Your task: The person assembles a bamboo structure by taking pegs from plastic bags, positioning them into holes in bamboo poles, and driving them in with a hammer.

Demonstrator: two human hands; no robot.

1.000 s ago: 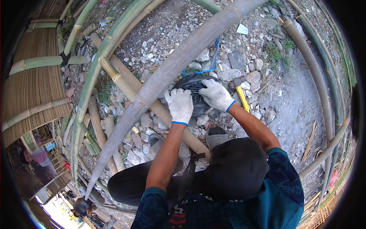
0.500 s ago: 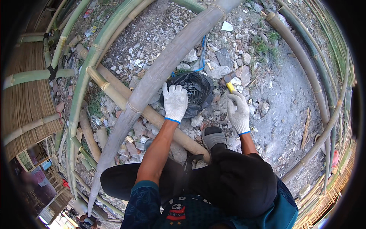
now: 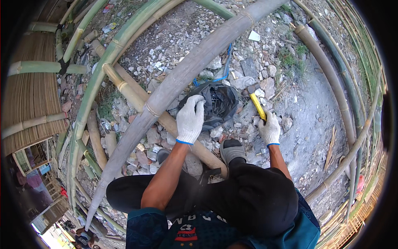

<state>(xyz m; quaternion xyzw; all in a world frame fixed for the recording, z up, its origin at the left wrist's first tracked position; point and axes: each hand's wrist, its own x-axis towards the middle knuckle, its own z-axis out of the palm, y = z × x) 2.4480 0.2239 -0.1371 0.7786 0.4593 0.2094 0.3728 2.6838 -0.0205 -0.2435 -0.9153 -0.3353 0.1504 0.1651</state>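
A black plastic bag [image 3: 230,103] lies bunched open on the rubble, with long thin nails [image 3: 214,97] inside. My left hand [image 3: 190,121], in a white knit glove with a blue cuff, is at the bag's left side. Its fingers are pressed together, and whatever they hold is hidden or too small to make out. To the right, my right hand [image 3: 270,129], gloved alike, is closed round the lower end of a hammer's yellow handle [image 3: 258,106]. The dark hammer head points away from me and rests by the stones.
A thick grey bamboo pole [image 3: 182,79] slants across in front of me, over a thinner pole [image 3: 170,124]. Green bamboo poles [image 3: 110,54] stand at the left, beside a slatted mat [image 3: 31,91]. More long poles [image 3: 327,66] lie at the right. A blue strap [image 3: 229,62] trails behind the bag.
My right hand has closed on the hammer handle's near end, lower than before, and more yellow handle shows. My left hand has drawn its fingers together and back slightly from the nails.
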